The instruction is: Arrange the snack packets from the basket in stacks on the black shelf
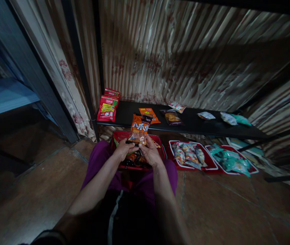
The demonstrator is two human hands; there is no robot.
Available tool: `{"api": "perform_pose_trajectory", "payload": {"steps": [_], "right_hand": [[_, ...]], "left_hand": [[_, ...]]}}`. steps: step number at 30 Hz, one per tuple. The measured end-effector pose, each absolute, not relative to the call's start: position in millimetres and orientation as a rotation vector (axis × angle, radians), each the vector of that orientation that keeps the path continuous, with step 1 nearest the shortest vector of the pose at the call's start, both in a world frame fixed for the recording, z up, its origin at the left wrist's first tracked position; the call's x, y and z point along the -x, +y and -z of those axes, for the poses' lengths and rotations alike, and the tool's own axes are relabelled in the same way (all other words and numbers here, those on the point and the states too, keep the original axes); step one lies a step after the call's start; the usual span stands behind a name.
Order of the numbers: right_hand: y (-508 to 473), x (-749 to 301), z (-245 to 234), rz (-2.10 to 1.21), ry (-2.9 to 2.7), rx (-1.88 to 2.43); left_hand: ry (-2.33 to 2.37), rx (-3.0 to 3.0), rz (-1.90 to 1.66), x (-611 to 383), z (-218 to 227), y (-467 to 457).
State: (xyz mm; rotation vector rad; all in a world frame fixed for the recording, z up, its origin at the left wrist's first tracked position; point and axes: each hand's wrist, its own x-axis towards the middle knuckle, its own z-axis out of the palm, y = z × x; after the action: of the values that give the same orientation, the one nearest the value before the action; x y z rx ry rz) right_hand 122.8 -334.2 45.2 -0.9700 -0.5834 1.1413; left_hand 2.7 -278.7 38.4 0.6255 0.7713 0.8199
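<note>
Both hands hold an orange snack bag (139, 129) by its lower edge, upright above a red basket. My left hand (124, 149) grips its lower left corner, and my right hand (150, 152) its lower right corner. Below them, between the knees, stands the red basket (116, 136) with more dark and orange snack bags (132, 158) in it. Just behind the held bag, a flat orange packet (153, 115) lies on the black shelf (128, 106). To its right is a dark brown snack bag (171, 117).
Red snack pouches (107, 109) stand at the shelf's left end. White packets (206, 115) and a teal packet (242, 119) lie further right. On the floor, one red basket (176, 163) holds white packets, another (253, 168) teal ones. A blue shelf unit (6, 97) stands left.
</note>
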Motion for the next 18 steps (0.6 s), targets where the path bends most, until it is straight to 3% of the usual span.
{"api": "perform_pose_trajectory", "payload": {"steps": [18], "right_hand": [[-332.7,-119.1,-39.8,-1.089,-0.571,0.969]], "left_hand": [[0.971,-1.001,-0.868,-6.3,-40.1,-278.2]]}}
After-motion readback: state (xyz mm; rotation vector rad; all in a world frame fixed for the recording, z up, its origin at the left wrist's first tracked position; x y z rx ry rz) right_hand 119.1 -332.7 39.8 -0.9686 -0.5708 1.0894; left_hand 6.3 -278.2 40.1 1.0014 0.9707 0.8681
